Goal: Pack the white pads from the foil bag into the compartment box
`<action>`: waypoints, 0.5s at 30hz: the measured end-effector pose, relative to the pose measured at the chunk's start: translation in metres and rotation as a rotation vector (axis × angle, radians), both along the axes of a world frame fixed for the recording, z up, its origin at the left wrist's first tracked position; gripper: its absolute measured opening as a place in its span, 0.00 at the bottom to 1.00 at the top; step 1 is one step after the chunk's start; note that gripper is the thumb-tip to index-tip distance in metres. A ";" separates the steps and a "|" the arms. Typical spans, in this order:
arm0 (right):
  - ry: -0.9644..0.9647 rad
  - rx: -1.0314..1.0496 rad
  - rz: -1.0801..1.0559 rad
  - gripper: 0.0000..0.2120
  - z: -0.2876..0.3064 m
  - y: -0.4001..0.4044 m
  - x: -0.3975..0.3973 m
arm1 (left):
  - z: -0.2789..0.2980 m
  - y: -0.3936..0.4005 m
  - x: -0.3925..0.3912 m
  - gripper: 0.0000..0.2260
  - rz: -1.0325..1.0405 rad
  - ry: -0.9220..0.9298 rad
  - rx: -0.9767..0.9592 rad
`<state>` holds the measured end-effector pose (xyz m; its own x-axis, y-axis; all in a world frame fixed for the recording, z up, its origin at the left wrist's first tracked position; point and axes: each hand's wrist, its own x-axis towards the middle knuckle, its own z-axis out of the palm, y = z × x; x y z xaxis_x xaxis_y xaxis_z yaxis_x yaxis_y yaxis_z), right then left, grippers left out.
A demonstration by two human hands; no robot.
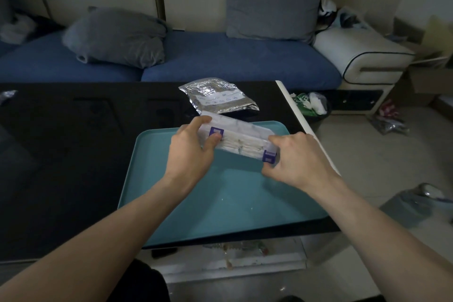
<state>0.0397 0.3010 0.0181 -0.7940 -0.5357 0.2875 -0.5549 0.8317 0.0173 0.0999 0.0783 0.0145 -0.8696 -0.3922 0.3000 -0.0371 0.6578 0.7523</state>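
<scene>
Both hands' grip — left hand [193, 147], right hand [297, 157] — holds the clear, probably rigid compartment box [241, 141].

From my feed, the foil bag [219, 95] at twelve o'clock is crinkled, shiny metallic film with a matt paper-like label. The compartment box [241, 140] looks like clear, smooth plastic with purple plastic clasps, soft white pads [241, 146] showing through. The tray [220, 193] is smooth teal plastic, faintly glossy. The bench [73, 154] is glossy black, mirror-like. The sofa [220, 56] is matt blue cloth.
</scene>
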 end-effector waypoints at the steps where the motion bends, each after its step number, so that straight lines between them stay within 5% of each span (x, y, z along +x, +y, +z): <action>1: -0.013 -0.025 0.029 0.15 0.000 0.003 0.000 | 0.001 0.001 0.001 0.15 -0.004 0.007 -0.014; 5: -0.198 -0.239 0.146 0.12 -0.003 0.025 -0.010 | -0.001 0.003 0.002 0.15 -0.007 -0.008 -0.001; 15: -0.443 -0.704 -0.125 0.14 -0.046 0.050 -0.041 | -0.030 0.027 -0.017 0.22 -0.020 -0.214 -0.077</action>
